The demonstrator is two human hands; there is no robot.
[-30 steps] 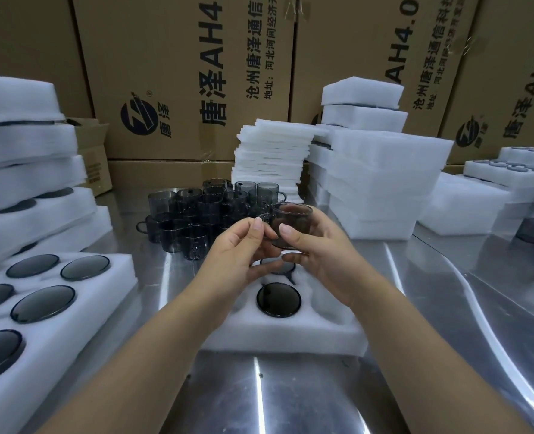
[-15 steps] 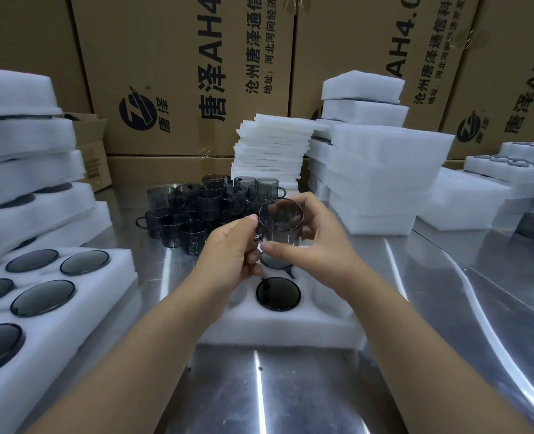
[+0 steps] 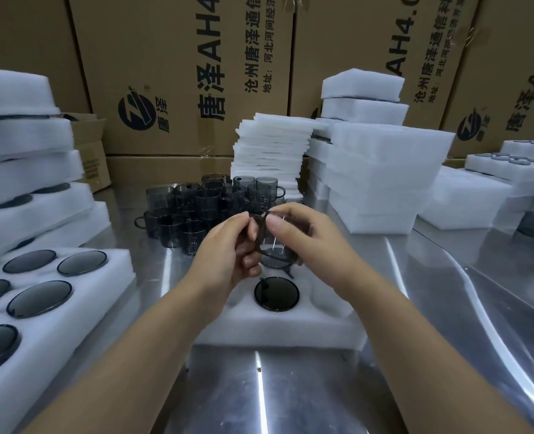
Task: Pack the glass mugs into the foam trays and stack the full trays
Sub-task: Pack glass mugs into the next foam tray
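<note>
The left grip (image 3: 228,245) and right grip (image 3: 303,233), both bare hands, are clamped on one smoky glass mug (image 3: 275,250), pinching it between thumbs and fingers near its rim. The mug hangs just above the far end of a white foam tray (image 3: 259,330) on the steel bench (image 3: 290,389). A seated mug (image 3: 276,292) fills one tray pocket. Loose mugs (image 3: 193,208) cluster behind. A filled tray (image 3: 112,267) lies to the left, foam stacks (image 3: 378,170) stand to the right, and cardboard boxes (image 3: 181,73) rise beyond.

Smoky glass mug (image 3: 275,242), tilted above foam tray (image 3: 278,332)
</note>
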